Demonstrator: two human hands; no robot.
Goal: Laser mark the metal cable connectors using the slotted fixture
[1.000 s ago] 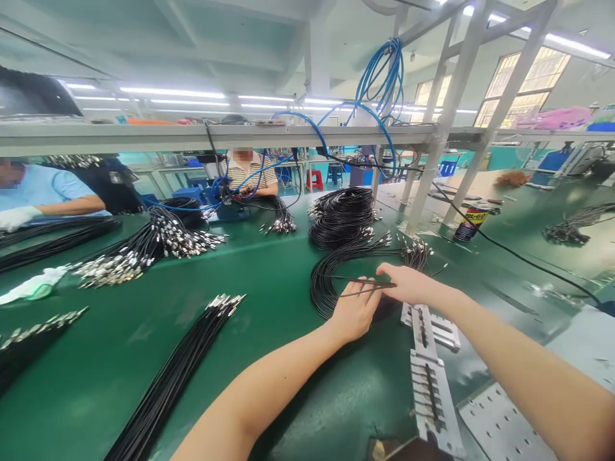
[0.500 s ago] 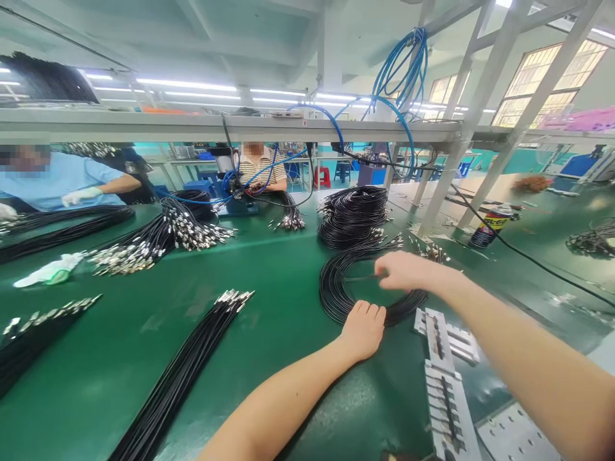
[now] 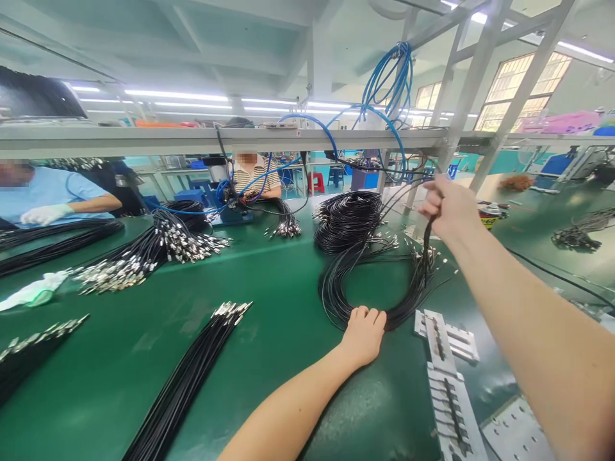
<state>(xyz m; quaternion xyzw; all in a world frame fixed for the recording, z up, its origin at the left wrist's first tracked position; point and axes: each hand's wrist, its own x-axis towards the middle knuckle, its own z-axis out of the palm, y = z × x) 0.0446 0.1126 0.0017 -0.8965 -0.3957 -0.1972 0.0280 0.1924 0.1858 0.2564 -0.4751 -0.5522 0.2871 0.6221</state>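
Note:
A coil of thin black cables (image 3: 331, 294) lies on the green table. My left hand (image 3: 364, 334) is closed over its near edge and presses it down. Above the coil's right side, my right hand (image 3: 446, 205) is raised and closed on a few black cables (image 3: 427, 253). These strands run from its fingers down to the coil, and some thin ones stretch away to the left behind it. Just beyond the coil stands a taller pile of coiled black cables (image 3: 348, 221). Silver cable ends show between the two.
Metal slotted fixtures (image 3: 449, 397) lie at right, near my right forearm. Left of me are a straight cable bundle (image 3: 192, 371) and heaps of cables with silver ends (image 3: 185, 237). A shelf beam (image 3: 182, 142) crosses above. A gloved co-worker's hand (image 3: 47, 214) is at far left.
My right hand has risen from inside the coil to the upper right, pulling black cables up with it. The coil has loosened somewhat. My left hand stays on the near edge.

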